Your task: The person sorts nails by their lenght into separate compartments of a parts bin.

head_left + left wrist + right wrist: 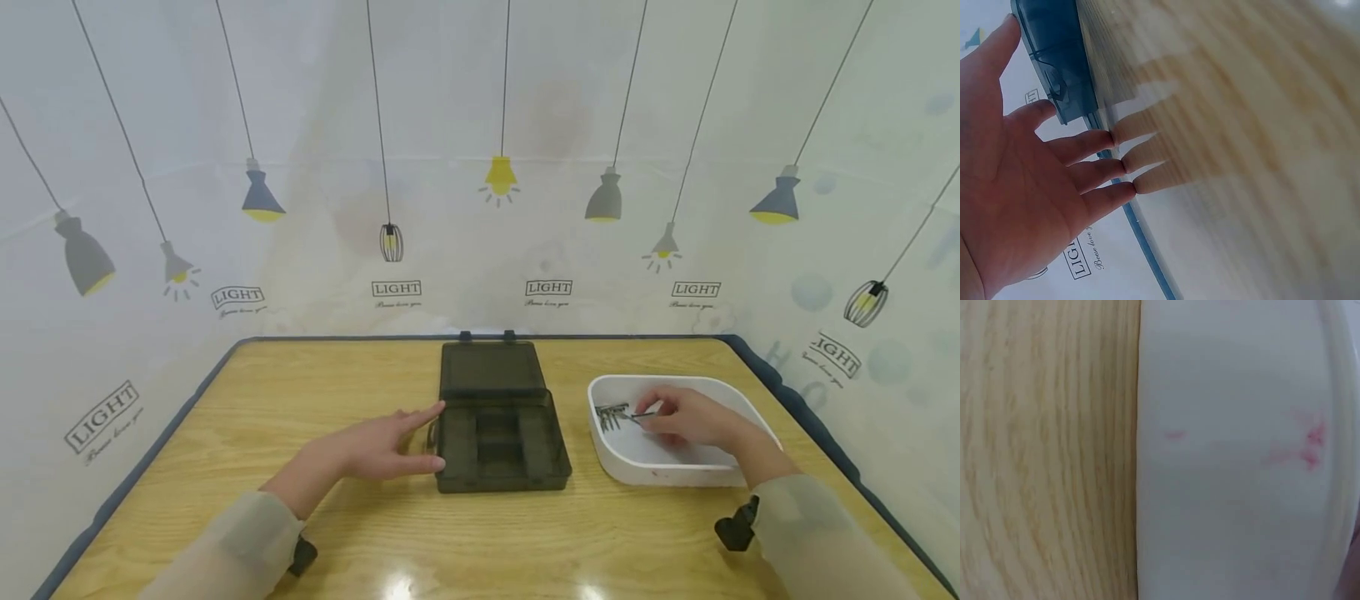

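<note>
An open black plastic case (501, 442) lies on the wooden table, its lid (491, 367) folded back away from me. My left hand (378, 446) is at the case's left side, thumb and index fingertip against its edge; the left wrist view shows the fingers spread and fairly straight. To the right, a white tray (637, 472) holds a small pile of thin metal pieces (611, 415). My right hand (693, 417) reaches into this tray and pinches a thin dark metal piece (642, 415) between thumb and fingers. Only the tray's outer wall fills the right wrist view.
The wooden table (360, 533) has a dark blue edge (337, 337). Behind it and at both sides hangs a pale sheet (450, 100) printed with lamps. Reddish smudges (1312, 447) mark the tray's wall. A black wrist device (737, 527) sits under the right sleeve.
</note>
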A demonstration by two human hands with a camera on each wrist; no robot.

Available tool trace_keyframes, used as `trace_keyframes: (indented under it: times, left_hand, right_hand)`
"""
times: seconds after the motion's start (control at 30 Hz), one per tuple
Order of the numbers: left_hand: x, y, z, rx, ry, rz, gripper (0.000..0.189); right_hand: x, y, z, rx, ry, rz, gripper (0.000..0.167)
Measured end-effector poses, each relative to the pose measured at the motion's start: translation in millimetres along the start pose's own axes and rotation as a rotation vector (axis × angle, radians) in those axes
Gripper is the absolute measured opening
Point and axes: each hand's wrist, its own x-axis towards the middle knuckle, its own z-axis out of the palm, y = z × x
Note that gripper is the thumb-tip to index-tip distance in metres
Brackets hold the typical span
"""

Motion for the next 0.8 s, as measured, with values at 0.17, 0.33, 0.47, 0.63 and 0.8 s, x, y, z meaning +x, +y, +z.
trace_keyframes:
  times: [0.17,0.33,0.47,0.63,0.8]
  left_hand:
    - [0.4,0.1,1.8,-0.002,0.004,-0.003,0.096]
    - [0.5,0.3,2.4,-0.003,0.005,-0.007,0.097]
    - [0.5,0.3,2.4,-0.001,0.005,-0.008,0.096]
    - [-0.4,0.7,1.4,0.008,0.012,-0.008,0.095]
    - [-1.0,1.1,-0.6,0.014,0.014,0.004,0.096]
  right_hand:
    - [5.1,3.7,2.7,0.072,-0.011,0.017,0.029]
    - [8.1,9.6,5.5,0.066,0.030,0.119,0.031]
    - [11.3,12.6,7.2,0.063,0.051,0.172,0.030]
    - [12.5,10.5,7.0,0.062,0.056,0.189,0.028]
    - [13.0,9.3,7.0,0.050,0.049,0.197,0.026]
